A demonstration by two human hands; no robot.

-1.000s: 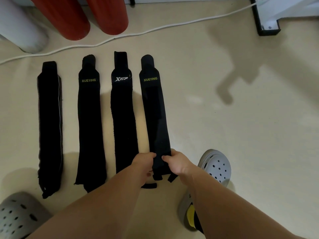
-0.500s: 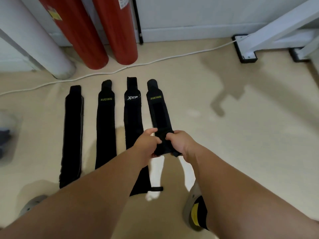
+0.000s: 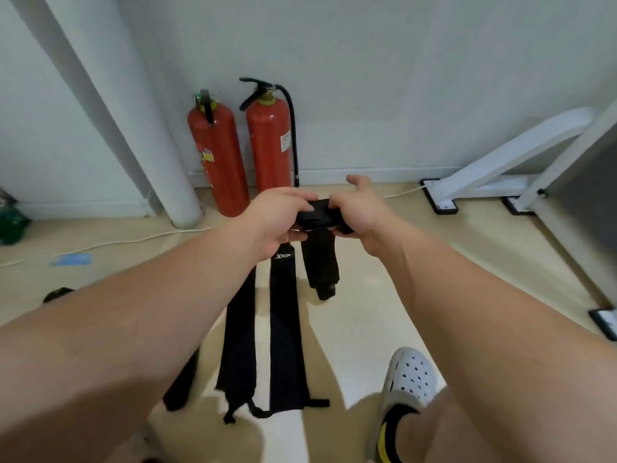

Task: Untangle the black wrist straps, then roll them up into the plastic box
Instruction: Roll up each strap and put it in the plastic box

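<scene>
A: Entry, head view. Largest items first?

B: Beige floor [image 3: 434, 262] and a white wall [image 3: 367, 78]. A white pipe [image 3: 150, 128] runs up the wall. Beside it, two red fire extinguishers [image 3: 268, 142] stand against the wall.

A: Straps?

B: Three black wrist straps lie flat on the floor, side by side and not crossing. They are the XTEP-marked strap [image 3: 283, 329], a second strap [image 3: 238, 345] just to its left, and a third strap [image 3: 182, 385] mostly hidden under the left forearm. The fourth strap [image 3: 322, 265] is off the floor, held up between both hands.

A: Hands?

B: The left hand [image 3: 277, 218] has its fingers curled over the rolled part of the fourth strap and grips it. The right hand [image 3: 357, 212] has its fingers wrapped round the other end of the roll, thumb lifted clear. The unrolled tail hangs down below the hands. Cannot tell whether its tip touches the floor.

A: Progress?

B: Judgement: the untangling looks done, since every strap on the floor lies straight and separate. Rolling of the fourth strap is part way, with a good length of tail not yet wound in. What is left is to finish this roll, roll the other three and put all four in the plastic box. The box is not in view, so nothing can be recorded about its contents.
</scene>
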